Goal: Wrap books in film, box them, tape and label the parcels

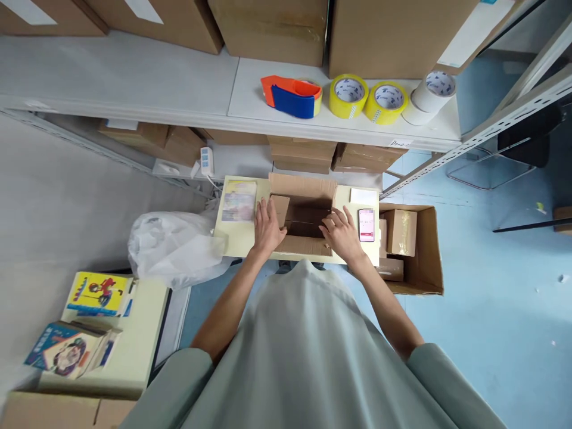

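An open cardboard box (308, 186) stands on a small cream table (226, 241) in front of me, its far and near flaps spread outward. The inside looks dark, with nothing I can make out in it. My left hand (268, 229) lies against the box's left flap, fingers stretched out and thumb apart. At the right edge of the box is my right hand (342, 235), its fingers bent over the cardboard; the right flap is mostly hidden beneath it. A colourful booklet in a clear wrapper (239, 201) lies left of the box. Right of it lies a lit phone (366, 225).
Above the table, a shelf (179, 77) carries an orange-and-blue tape dispenser (292, 98), yellow tape rolls (348, 95) and white rolls (440, 83). A large carton (426, 250) with smaller boxes stands right. Leftward are a white plastic bag (174, 244) and books (100, 292).
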Demonstrator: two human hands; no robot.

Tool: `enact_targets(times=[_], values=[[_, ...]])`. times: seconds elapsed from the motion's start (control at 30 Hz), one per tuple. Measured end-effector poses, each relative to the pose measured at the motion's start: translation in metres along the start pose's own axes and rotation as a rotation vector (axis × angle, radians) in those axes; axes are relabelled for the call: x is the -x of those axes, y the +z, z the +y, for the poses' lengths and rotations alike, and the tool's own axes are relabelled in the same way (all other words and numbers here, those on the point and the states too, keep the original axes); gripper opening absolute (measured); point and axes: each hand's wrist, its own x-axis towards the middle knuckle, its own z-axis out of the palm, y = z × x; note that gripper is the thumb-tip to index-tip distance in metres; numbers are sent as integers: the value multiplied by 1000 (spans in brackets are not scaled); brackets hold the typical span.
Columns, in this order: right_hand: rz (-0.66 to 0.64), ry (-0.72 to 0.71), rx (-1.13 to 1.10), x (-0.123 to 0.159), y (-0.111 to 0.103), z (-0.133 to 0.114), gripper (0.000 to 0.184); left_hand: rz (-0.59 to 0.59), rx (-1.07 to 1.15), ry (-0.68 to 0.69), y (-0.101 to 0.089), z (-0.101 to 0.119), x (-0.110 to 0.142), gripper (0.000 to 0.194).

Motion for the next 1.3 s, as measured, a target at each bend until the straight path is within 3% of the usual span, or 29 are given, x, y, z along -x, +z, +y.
enact_targets(times=[0.17, 0.3, 0.47, 0.57, 0.7, 0.93, 1.07, 1.2, 1.3], values=[[81, 188, 29, 36, 2, 42, 29, 198, 76, -101, -20, -37, 7, 93], [-16, 334, -85, 49, 20, 54, 31, 347, 28, -219, -38, -66, 10, 76], [-130, 494, -252, 47, 42, 32, 32, 104, 90, -364, -26, -61, 13, 33], [-184, 599, -305, 42, 51, 18, 30, -6, 163, -431, -13, -50, 13, 30], [-188, 656, -320, 29, 54, 13, 33, 7, 163, -405, -5, -44, 2, 29], [-206, 767, -188, -3, 36, 21, 36, -53, 307, -268, -9, -54, -22, 29], [-165, 802, -103, -7, 22, 10, 34, -51, 352, -261, -20, -96, -38, 37], [-115, 858, -37, -6, 8, -16, 41, -31, 231, -411, -29, -162, -69, 41], [-42, 887, 6, -8, 0, -40, 49, -19, 151, -529, -30, -205, -93, 59]])
